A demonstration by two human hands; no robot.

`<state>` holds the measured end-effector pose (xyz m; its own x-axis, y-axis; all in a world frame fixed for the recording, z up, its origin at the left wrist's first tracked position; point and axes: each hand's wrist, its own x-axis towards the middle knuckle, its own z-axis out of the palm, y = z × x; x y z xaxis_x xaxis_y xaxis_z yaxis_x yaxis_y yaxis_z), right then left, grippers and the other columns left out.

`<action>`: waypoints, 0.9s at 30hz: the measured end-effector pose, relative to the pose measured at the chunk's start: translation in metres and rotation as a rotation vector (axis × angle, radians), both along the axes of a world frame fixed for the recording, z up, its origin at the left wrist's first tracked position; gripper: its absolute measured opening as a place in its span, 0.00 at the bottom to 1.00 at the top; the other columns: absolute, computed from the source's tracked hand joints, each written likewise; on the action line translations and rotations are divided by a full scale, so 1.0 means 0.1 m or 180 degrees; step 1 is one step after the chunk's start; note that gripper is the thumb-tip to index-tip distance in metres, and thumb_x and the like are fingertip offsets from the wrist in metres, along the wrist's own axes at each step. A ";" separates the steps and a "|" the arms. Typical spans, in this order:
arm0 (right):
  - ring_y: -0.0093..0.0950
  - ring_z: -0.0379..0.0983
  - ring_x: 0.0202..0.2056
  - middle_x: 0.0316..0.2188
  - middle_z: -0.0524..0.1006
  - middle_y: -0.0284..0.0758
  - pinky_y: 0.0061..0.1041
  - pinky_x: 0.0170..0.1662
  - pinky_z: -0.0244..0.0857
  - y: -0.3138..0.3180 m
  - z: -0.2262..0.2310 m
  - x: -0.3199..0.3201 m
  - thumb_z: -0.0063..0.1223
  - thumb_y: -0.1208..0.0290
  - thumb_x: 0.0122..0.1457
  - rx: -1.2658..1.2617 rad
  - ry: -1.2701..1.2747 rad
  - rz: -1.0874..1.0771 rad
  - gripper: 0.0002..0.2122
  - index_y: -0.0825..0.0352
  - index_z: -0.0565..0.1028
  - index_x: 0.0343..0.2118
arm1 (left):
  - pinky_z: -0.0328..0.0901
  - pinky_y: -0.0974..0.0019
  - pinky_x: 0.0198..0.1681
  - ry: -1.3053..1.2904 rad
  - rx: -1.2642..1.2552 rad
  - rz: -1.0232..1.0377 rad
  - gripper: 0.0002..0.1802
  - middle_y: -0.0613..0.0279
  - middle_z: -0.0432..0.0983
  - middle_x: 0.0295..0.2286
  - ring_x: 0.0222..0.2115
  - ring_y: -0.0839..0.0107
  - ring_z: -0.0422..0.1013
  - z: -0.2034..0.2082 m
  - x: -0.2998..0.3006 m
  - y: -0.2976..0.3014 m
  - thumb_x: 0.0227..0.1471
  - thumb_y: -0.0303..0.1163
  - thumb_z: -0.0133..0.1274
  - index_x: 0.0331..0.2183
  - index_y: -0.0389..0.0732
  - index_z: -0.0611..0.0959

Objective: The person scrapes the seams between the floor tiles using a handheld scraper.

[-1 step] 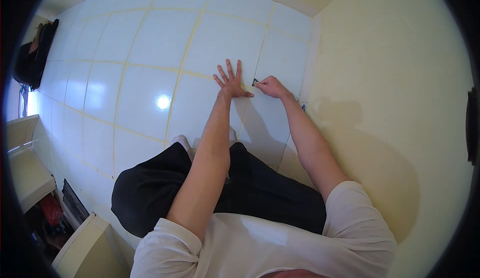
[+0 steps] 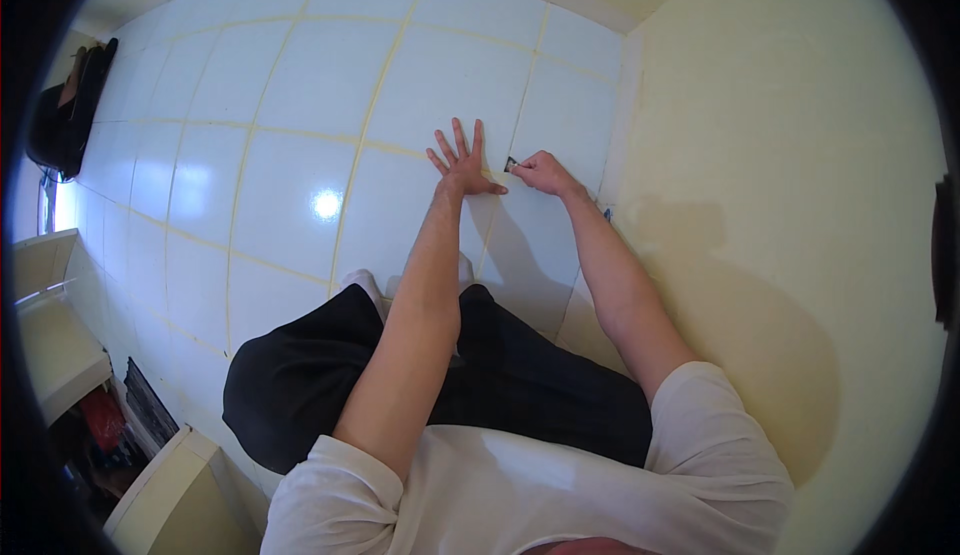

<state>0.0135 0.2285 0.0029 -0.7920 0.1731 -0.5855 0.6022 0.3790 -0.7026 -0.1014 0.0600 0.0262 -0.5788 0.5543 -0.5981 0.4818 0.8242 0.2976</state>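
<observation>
My left hand (image 2: 463, 167) lies flat on the white tiled floor (image 2: 300, 185), fingers spread, beside a yellowish grout line. Just to its right, my right hand (image 2: 545, 172) is closed around a small dark tool (image 2: 511, 164). The tool's tip rests on the grout joint between two tiles, close to my left thumb. Both forearms reach forward over my legs in black trousers (image 2: 500, 375). A white sock (image 2: 362, 283) shows beside my left forearm.
A cream wall (image 2: 790, 185) rises along the right, meeting the floor close to my right hand. A dark bag (image 2: 70, 105) hangs or leans at the far left. White furniture (image 2: 55, 345) and some stacked flat items (image 2: 130, 415) sit at the lower left.
</observation>
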 end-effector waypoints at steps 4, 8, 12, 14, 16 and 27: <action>0.25 0.65 0.17 0.13 0.72 0.36 0.31 0.25 0.61 0.03 -0.07 0.01 0.56 0.54 0.57 0.0520 0.0308 -0.0403 0.21 0.71 0.78 0.20 | 0.19 0.20 0.57 0.0006 0.0032 -0.0029 0.87 0.40 0.07 0.63 0.61 0.30 0.06 0.01 0.03 0.04 0.21 0.64 0.73 0.66 0.60 0.25; 0.32 0.68 0.18 0.15 0.74 0.44 0.35 0.27 0.64 0.09 0.01 -0.06 0.56 0.53 0.55 0.0181 -0.0140 0.0141 0.21 0.72 0.79 0.23 | 0.19 0.20 0.57 0.0013 0.0039 -0.0029 0.87 0.40 0.07 0.63 0.60 0.30 0.06 0.00 0.02 0.01 0.21 0.65 0.73 0.66 0.60 0.25; 0.30 0.69 0.19 0.15 0.75 0.41 0.34 0.28 0.64 0.02 -0.01 0.01 0.57 0.53 0.55 0.0501 0.0157 -0.0245 0.20 0.71 0.80 0.23 | 0.19 0.20 0.57 0.0000 0.0015 -0.0036 0.87 0.40 0.07 0.63 0.61 0.31 0.06 0.00 0.01 0.03 0.21 0.65 0.73 0.66 0.60 0.25; 0.28 0.69 0.19 0.15 0.74 0.40 0.33 0.28 0.65 -0.02 0.01 0.00 0.56 0.52 0.55 0.0514 0.0262 -0.0262 0.21 0.71 0.80 0.23 | 0.19 0.20 0.57 0.0010 -0.0015 -0.0033 0.87 0.41 0.07 0.63 0.61 0.31 0.06 -0.01 0.00 0.02 0.21 0.65 0.73 0.66 0.60 0.25; 0.27 0.69 0.19 0.15 0.75 0.39 0.33 0.28 0.65 0.05 0.02 -0.02 0.57 0.52 0.55 0.0304 0.0087 -0.0066 0.21 0.71 0.80 0.23 | 0.19 0.20 0.57 0.0025 -0.0002 -0.0037 0.87 0.41 0.07 0.63 0.61 0.31 0.06 -0.02 0.01 0.02 0.21 0.66 0.72 0.65 0.60 0.25; 0.19 0.64 0.16 0.13 0.71 0.29 0.24 0.22 0.60 0.04 -0.08 -0.01 0.57 0.55 0.58 -0.0001 0.0048 -0.0164 0.20 0.70 0.79 0.20 | 0.18 0.21 0.57 -0.0004 0.0016 -0.0009 0.88 0.42 0.06 0.63 0.61 0.32 0.05 -0.03 -0.02 0.04 0.20 0.66 0.73 0.65 0.61 0.25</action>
<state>0.0125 0.2323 -0.0050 -0.7907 0.2137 -0.5737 0.6103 0.3477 -0.7118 -0.1031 0.0645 0.0237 -0.5766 0.5588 -0.5961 0.4836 0.8214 0.3023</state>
